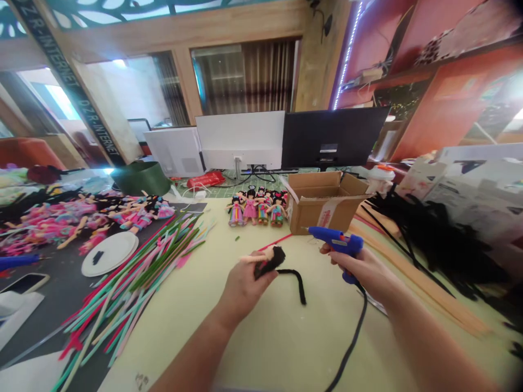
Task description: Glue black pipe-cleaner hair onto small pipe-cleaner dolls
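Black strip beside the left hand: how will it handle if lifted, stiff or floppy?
Probably bendable yet shape-keeping: the black strip shows a distinct bend beside the left hand. Likely light, being so thin. Unlikely to roll far, since that bend should stop it.

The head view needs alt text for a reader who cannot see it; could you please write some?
A person's right hand holds a blue glue gun, and the left hand a black and beige piece. Beyond them, small dolls are beside an open cardboard box; colourful stems lie to the left.
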Tool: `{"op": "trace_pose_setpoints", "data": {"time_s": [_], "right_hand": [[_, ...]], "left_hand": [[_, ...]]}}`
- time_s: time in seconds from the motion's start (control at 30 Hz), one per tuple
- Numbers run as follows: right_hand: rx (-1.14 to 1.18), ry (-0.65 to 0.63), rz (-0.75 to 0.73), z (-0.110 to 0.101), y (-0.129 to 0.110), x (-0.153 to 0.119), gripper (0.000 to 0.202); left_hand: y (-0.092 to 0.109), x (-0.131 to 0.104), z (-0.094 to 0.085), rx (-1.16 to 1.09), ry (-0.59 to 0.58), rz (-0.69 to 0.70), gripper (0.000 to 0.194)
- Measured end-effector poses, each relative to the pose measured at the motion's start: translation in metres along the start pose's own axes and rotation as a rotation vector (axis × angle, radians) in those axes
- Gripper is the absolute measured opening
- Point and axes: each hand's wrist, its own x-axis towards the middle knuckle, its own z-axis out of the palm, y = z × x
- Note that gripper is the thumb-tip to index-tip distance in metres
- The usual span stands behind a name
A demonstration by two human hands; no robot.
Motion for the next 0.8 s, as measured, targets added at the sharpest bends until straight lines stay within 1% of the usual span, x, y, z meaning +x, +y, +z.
{"op": "trace_pose_setpoints", "data": {"time_s": [0.03, 0.1, 0.2, 0.37, 0.53, 0.63, 0.8], "right_hand": [[0.05, -0.013, -0.026, 0.0, -0.005, -0.005, 0.031], [0.074, -0.056, -0.04, 0.002, -0.01, -0.014, 0.033], [0.011, -0.101, -0.049, 0.007, -0.013, -0.027, 0.036], [-0.106, -0.154, -0.182, 0.02, -0.021, -0.042, 0.031], [-0.227, -0.168, -0.229, 0.029, -0.025, -0.045, 0.033], [-0.259, -0.168, -0.23, 0.032, -0.025, -0.044, 0.036], [-0.3, -0.151, -0.229, 0.034, -0.025, -0.043, 0.036]], "left_hand": [[-0.001, 0.001, -0.002, 0.065, 0.007, -0.027, 0.025], [-0.002, 0.001, -0.005, 0.167, 0.022, -0.063, 0.025], [-0.002, 0.0, -0.008, 0.263, 0.028, -0.057, 0.027], [-0.002, -0.002, -0.007, 0.421, 0.041, -0.067, 0.028], [-0.004, -0.003, -0.003, 0.499, 0.053, -0.05, 0.028], [-0.004, -0.004, -0.002, 0.521, 0.052, -0.047, 0.029], [-0.002, -0.004, -0.003, 0.56, 0.038, -0.042, 0.03]]}}
